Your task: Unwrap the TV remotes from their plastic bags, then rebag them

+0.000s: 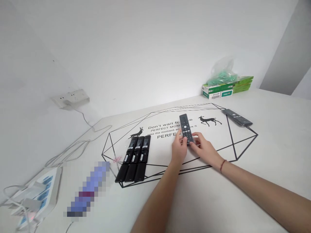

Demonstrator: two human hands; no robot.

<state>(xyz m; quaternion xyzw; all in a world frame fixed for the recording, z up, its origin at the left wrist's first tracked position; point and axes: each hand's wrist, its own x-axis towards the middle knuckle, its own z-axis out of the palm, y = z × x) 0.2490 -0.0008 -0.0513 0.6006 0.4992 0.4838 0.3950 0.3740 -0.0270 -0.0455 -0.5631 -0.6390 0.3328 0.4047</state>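
Observation:
A black remote control (185, 126) lies button side up on the white table (267, 152), over the printed text. My left hand (179, 149) pinches its near end from the left. My right hand (203, 148) grips the same end from the right, fingers curled round it; a red string sits on that wrist. Three black remotes (134, 158) lie face down, side by side, to the left of my hands. Another remote (237, 117) lies alone at the far right, button side up.
Green and white boxes (227, 87) with a plastic bag on them stand at the back against the wall. A power strip (36, 194) with plugs and white cables lies at the near left. A wall socket (70, 97) is on the left. A blurred-out object (88, 189) lies near the front.

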